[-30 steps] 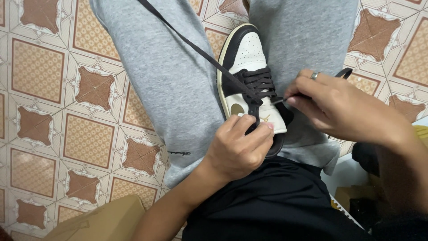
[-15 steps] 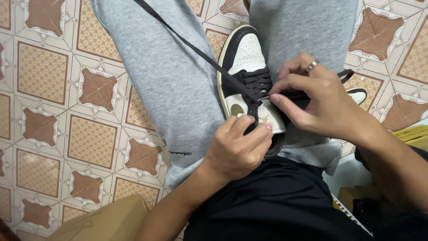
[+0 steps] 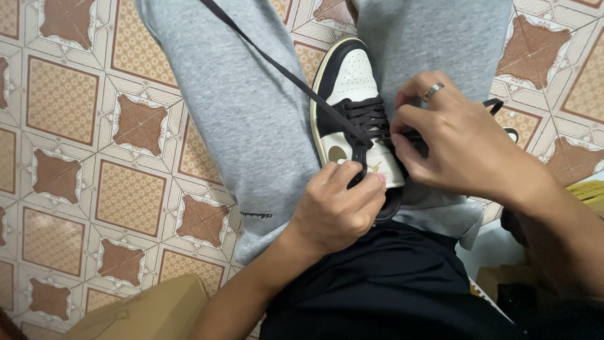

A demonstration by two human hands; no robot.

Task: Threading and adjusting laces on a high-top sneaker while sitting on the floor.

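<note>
A black and white sneaker point(image 3: 349, 82) rests between my grey-trousered legs point(image 3: 251, 107), toe pointing away. My left hand point(image 3: 336, 208) grips the shoe's collar and tongue at its near end. My right hand point(image 3: 456, 141), with a ring on one finger, pinches a black lace point(image 3: 283, 69) at the eyelets on the shoe's right side. One long end of that lace runs taut up and left across my left leg and out of the top of the view. A second shoe's edge point(image 3: 511, 133) peeks out behind my right hand.
The floor is patterned brown and cream tile point(image 3: 94, 157). A tan cardboard box point(image 3: 151, 311) sits at the bottom left. At the right edge lie a yellow object point(image 3: 588, 189) and dark items beneath my forearm.
My right hand has slid left along the shoe, its fingers now over the upper eyelets. My left hand has kept its grip on the shoe.
</note>
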